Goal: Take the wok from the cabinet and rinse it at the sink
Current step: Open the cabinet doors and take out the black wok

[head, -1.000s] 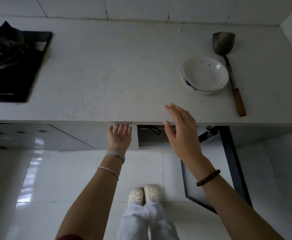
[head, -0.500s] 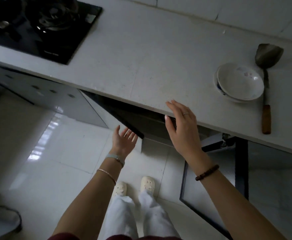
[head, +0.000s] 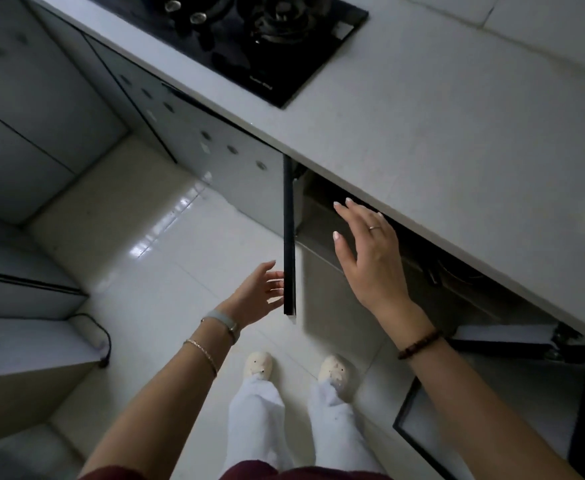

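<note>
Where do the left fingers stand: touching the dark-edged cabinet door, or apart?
Touching: head view shows left hand fingers meeting the dark-edged cabinet door, gapless.

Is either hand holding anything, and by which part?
Nothing is held. The left hand touches the cabinet door at its edge, no grip; the right hand is open.

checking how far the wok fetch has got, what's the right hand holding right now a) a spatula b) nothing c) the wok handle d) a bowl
b: the right hand is spread open and empty in front of the open cabinet, while the left hand is at the edge of the door.
</note>
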The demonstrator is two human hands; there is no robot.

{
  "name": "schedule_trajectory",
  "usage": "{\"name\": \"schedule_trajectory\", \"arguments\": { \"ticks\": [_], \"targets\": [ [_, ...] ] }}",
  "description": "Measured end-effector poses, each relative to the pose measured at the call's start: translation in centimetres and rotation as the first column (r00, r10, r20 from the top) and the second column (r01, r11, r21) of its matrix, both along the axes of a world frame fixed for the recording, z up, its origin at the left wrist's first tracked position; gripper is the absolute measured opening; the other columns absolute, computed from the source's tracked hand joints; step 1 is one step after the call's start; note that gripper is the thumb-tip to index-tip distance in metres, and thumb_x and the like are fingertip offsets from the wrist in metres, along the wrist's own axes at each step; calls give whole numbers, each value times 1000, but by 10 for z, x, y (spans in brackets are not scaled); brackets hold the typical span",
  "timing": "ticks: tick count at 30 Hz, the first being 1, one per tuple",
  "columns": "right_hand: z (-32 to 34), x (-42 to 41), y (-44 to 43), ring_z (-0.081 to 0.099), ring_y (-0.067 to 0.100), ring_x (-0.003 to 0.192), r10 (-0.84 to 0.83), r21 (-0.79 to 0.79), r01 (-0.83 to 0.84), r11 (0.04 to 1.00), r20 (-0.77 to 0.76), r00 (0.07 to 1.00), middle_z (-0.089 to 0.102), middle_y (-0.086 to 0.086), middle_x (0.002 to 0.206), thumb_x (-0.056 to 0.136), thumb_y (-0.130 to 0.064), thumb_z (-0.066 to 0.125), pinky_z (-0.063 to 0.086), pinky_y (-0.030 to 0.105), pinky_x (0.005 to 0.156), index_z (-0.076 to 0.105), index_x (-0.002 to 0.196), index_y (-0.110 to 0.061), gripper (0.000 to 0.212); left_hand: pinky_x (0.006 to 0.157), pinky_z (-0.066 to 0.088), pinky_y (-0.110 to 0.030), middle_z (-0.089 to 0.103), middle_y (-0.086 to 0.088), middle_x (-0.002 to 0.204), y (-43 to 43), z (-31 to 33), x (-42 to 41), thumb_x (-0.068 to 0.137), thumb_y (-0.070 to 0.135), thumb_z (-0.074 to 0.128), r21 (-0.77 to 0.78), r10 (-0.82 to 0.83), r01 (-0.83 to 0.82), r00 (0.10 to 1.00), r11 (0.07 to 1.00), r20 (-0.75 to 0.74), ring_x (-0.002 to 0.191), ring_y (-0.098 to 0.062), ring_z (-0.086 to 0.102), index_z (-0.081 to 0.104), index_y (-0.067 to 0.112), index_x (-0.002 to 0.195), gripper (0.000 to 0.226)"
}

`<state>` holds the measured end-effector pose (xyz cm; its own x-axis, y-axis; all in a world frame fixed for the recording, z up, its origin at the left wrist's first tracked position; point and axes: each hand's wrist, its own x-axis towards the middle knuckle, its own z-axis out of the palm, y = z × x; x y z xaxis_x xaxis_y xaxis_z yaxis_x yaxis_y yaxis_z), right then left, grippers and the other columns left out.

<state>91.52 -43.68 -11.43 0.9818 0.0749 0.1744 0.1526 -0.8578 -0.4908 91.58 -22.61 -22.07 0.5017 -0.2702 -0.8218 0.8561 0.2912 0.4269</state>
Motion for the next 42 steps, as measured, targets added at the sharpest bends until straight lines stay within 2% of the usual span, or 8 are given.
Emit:
{"name": "schedule_trajectory", "arguments": {
  "ticks": [10, 20, 27, 30, 33, 35, 37, 42],
  "targets": [
    [-13, 16, 113, 41, 18, 134, -42, 60, 42, 997, -1, 999, 47, 3, 145, 97, -28, 46, 29, 43, 115, 49, 138, -19, 42, 81, 48, -29, 59, -7, 86, 129, 16, 50, 96, 41, 46, 212, -342, 317, 935, 925, 93, 79, -20, 56, 60, 9, 95, 35],
    [-16, 37, 185, 41, 17, 135, -54, 57, 53, 997, 11, 998, 48, 4, 144, 96, -26, 49, 27, 42, 116, 47, 139, -19, 44, 79, 44, -27, 56, -4, 87, 198, 19, 99, 97, 39, 39, 426, -450, 346, 877, 836, 171, 77, -17, 52, 63, 8, 101, 40],
    [-13, 27, 180, 37, 16, 137, -100, 28, 101, 994, -30, 995, 45, 4, 146, 97, -26, 49, 27, 42, 117, 45, 140, -20, 44, 86, 46, -33, 55, -10, 92, 192, 24, 103, 98, 45, 37, 442, -570, 467, 811, 766, 131, 85, -23, 52, 62, 1, 113, 53],
    [-11, 19, 169, 39, 16, 135, -129, 39, 129, 991, 2, 992, 46, 4, 145, 97, -25, 50, 30, 43, 115, 46, 140, -18, 44, 93, 46, -35, 60, -14, 108, 189, 25, 96, 99, 47, 36, 523, -570, 423, 806, 740, 156, 94, -24, 56, 61, 2, 118, 55],
    [-9, 9, 155, 39, 15, 135, -159, 56, 157, 986, 26, 987, 46, 3, 145, 97, -25, 51, 32, 44, 113, 46, 140, -18, 44, 99, 45, -40, 61, -11, 121, 180, 36, 85, 99, 45, 39, 621, -554, 321, 802, 715, 224, 101, -22, 56, 60, 12, 113, 42],
    [-11, 0, 143, 39, 15, 135, -177, 69, 175, 982, 29, 984, 46, 3, 145, 97, -25, 51, 33, 45, 112, 46, 140, -18, 44, 101, 41, -40, 58, -6, 122, 166, 48, 72, 99, 40, 42, 727, -602, 222, 734, 650, 315, 109, -20, 53, 58, 19, 113, 30],
    [-15, -10, 129, 40, 15, 135, -200, 86, 197, 977, 28, 979, 47, 3, 144, 97, -25, 51, 34, 45, 111, 46, 140, -18, 44, 104, 35, -32, 53, -3, 131, 145, 58, 57, 99, 35, 46, 805, -654, 73, 629, 589, 421, 122, -18, 48, 53, 15, 129, 37],
    [-27, -48, 79, 44, 15, 131, -257, 113, 250, 962, 46, 965, 51, 2, 139, 96, -25, 52, 37, 45, 108, 47, 138, -17, 43, 109, 33, -32, 49, 1, 139, 75, 65, 19, 98, 36, 48, 801, -697, -90, 443, 591, 564, 131, -13, 41, 46, 20, 140, 44]
  ]
}}
